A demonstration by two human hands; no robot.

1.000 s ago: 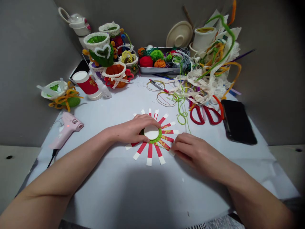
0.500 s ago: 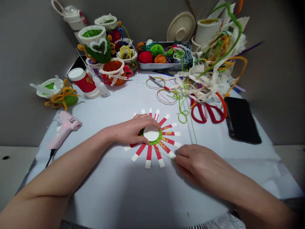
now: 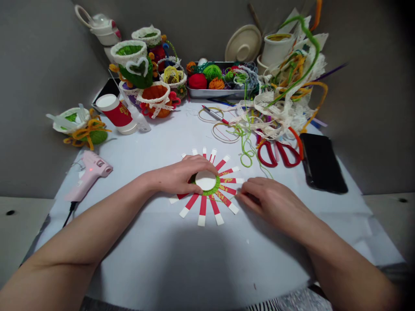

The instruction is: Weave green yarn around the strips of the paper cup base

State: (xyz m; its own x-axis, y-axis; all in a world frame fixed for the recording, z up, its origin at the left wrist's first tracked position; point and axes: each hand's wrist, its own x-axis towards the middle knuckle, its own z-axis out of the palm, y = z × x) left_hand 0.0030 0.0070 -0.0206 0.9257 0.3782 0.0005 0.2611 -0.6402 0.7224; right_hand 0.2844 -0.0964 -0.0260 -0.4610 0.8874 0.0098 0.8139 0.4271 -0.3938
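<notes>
A paper cup cut into a flat wheel of red-and-white radial strips [image 3: 202, 211] lies on the white-covered table, with a white disc [image 3: 205, 180] at its centre. Green yarn [image 3: 211, 190] is wound round the disc. My left hand [image 3: 180, 176] rests on the wheel, fingers curved over the disc's upper left edge and hiding some strips. My right hand [image 3: 269, 199] sits at the wheel's right side, fingertips close together by the strip ends. A loose green yarn strand [image 3: 247, 151] runs down towards that hand; whether the fingers hold it is hidden.
Pink glue gun [image 3: 89, 175] at left; red-handled scissors [image 3: 279, 154] and a black phone [image 3: 320, 162] at right. Behind stand a metal tray of yarn balls [image 3: 217, 93], a heap of lace and pipe cleaners [image 3: 285, 101], a red paper cup [image 3: 115, 114], and lace-trimmed yarn baskets [image 3: 155, 97].
My right hand has drawn slightly up and away from the lower right strips. My left hand stays on the disc. The view has shifted a little.
</notes>
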